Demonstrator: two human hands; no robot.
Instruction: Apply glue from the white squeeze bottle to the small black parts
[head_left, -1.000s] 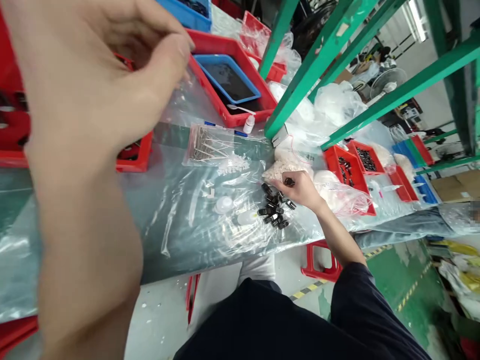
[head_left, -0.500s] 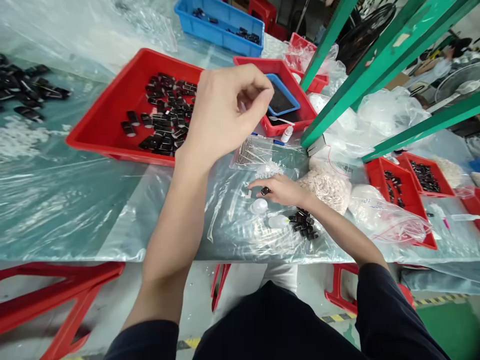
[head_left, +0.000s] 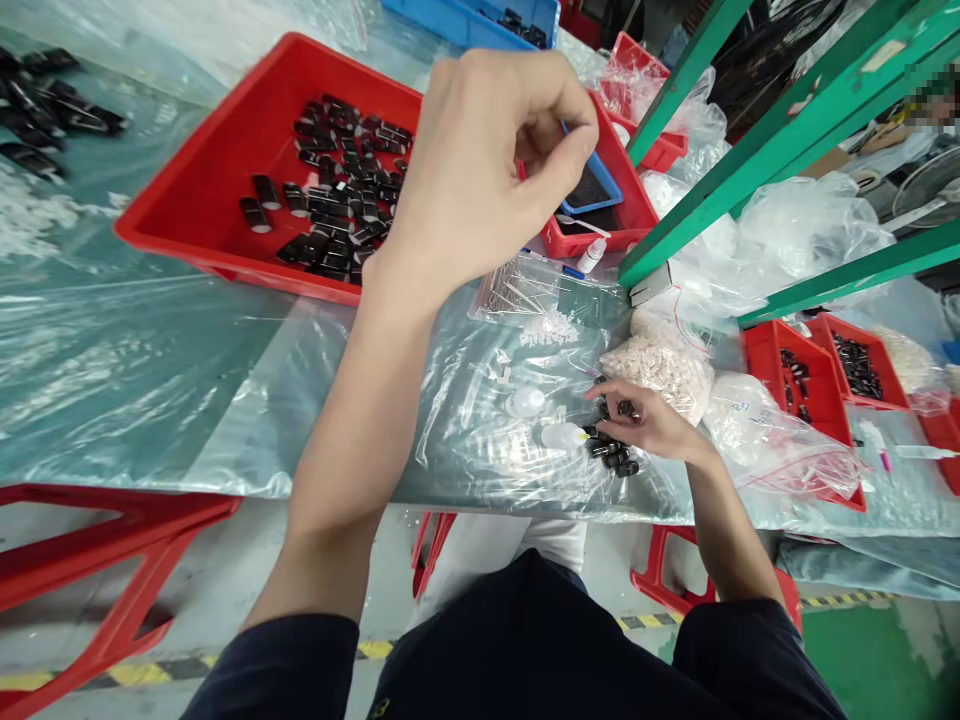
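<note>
My left hand [head_left: 517,150] is raised over the table in front of the red bin, thumb and fingers curled to a closed pinch. What it holds, if anything, is hidden. My right hand [head_left: 651,420] is low over a small pile of black parts [head_left: 615,460]. A glossy black part [head_left: 628,408] shows between its index finger and thumb and appears held by the curled fingers; the index fingertip and thumb tip stand apart. Left of this hand lie a white bottle [head_left: 562,436] with a yellowish tip and a second white bottle [head_left: 526,402]. Small white pieces [head_left: 502,375] lie behind them.
A large red bin [head_left: 187,215] holds many black parts. Behind are a bag of metal pins [head_left: 517,290], a white pile [head_left: 551,328] and a small dropper bottle [head_left: 592,255]. A bag of beige pieces [head_left: 660,365] is beside my right hand. Green posts [head_left: 697,215] rise at the right.
My right hand has moved right and nearer, from the small white pieces to the black pile. My left hand stays raised and pinched, while the view has shifted slightly.
</note>
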